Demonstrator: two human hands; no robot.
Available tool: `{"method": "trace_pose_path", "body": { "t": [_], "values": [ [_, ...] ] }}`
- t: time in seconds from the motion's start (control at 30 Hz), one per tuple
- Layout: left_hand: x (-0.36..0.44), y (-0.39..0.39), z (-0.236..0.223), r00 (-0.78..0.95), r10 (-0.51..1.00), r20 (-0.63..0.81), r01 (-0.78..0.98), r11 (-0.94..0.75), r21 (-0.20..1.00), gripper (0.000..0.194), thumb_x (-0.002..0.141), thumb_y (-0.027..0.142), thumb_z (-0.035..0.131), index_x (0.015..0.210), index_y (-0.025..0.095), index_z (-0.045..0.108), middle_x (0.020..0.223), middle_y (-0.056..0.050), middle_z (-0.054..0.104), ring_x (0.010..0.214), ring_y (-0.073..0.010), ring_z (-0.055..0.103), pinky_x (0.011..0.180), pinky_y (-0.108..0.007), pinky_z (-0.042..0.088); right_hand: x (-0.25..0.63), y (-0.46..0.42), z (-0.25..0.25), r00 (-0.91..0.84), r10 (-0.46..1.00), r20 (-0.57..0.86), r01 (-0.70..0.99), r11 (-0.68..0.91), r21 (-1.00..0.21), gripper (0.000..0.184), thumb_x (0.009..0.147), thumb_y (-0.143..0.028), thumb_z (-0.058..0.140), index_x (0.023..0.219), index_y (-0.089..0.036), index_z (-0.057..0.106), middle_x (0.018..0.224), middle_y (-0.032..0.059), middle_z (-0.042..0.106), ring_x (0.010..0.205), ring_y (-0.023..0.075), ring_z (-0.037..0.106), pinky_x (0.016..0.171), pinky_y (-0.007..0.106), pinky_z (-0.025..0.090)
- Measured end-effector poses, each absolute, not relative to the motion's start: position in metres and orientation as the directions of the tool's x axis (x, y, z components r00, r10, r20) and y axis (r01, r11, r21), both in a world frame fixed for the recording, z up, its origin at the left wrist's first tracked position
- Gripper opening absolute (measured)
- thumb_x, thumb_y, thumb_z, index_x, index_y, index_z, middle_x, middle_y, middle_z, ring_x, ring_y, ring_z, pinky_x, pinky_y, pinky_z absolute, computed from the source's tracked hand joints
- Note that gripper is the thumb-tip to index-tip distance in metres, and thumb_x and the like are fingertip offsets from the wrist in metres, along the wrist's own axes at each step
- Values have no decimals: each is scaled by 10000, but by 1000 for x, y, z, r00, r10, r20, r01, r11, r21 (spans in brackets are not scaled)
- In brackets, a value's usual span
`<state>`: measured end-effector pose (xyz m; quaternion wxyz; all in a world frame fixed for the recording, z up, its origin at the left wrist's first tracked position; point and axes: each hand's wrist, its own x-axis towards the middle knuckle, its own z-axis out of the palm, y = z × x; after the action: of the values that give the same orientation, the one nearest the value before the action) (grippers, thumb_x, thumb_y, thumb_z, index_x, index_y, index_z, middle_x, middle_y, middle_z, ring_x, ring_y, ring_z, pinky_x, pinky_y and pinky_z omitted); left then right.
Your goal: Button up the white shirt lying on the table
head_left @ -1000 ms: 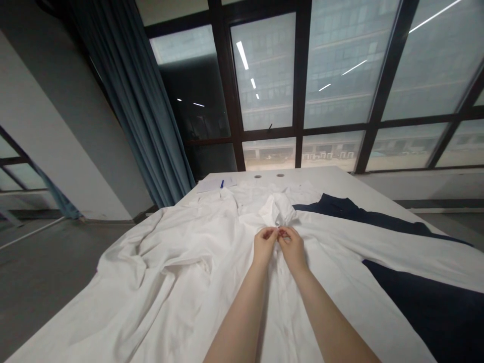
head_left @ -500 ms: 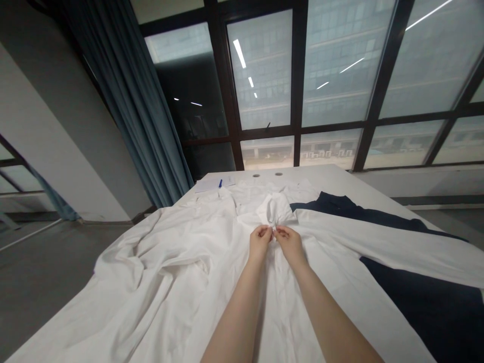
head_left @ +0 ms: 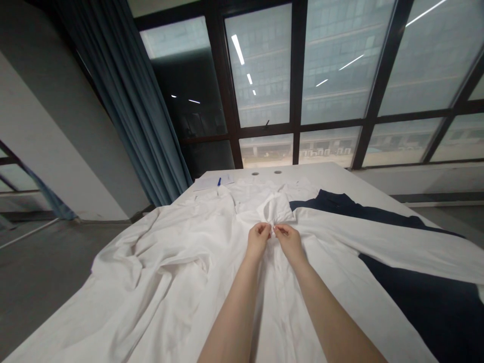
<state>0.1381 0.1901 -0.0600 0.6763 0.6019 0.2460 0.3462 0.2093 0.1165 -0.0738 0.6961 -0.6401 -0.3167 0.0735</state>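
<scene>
A white shirt [head_left: 336,252] lies spread out with its collar [head_left: 278,205] toward the far side and a sleeve stretched to the right. Just below the collar, my left hand [head_left: 257,239] pinches the front of the shirt. My right hand [head_left: 289,242] pinches the cloth right beside it, so the fingertips of both hands nearly meet. Any button between the fingers is too small to make out. More white cloth [head_left: 170,272], loosely wrinkled, covers the left side.
Under the shirt, dark navy cloth [head_left: 427,287] shows on the right. At the table's [head_left: 317,174] far end lie papers [head_left: 206,183] with a blue pen [head_left: 219,181]. Windows [head_left: 260,70] rise behind, with a blue curtain [head_left: 124,101] at left.
Both hands stay at the same spot below the collar, with the fingertips slightly shifted. The whole view has moved a little.
</scene>
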Motion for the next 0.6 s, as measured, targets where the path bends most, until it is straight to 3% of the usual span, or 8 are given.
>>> {"method": "trace_pose_path", "body": {
  "t": [0.2,0.4,0.6],
  "values": [
    [135,185,-57,731,680,-64,-145,245,959,257,617,409,586,631,168,499,564,55,452,509,-52,432,498,-168,348,210,120,-76,799,553,236,128,228,-965,162,623,-312,571,685,-165,593,668,22,615,637,153,561,610,273,444],
    [136,179,-55,693,719,-58,-124,198,972,224,602,370,609,671,187,498,560,73,439,516,-49,425,486,-158,299,210,123,-81,811,561,164,-10,293,-956,181,591,-320,583,686,-165,573,668,12,602,621,137,550,567,246,422],
    [134,180,-53,715,675,-182,-105,361,927,267,529,333,684,656,151,537,484,61,474,459,-47,441,416,-158,231,210,123,-81,822,552,140,-65,335,-940,172,574,-292,579,698,-178,543,636,-12,575,598,124,532,560,239,404]
  ]
}}
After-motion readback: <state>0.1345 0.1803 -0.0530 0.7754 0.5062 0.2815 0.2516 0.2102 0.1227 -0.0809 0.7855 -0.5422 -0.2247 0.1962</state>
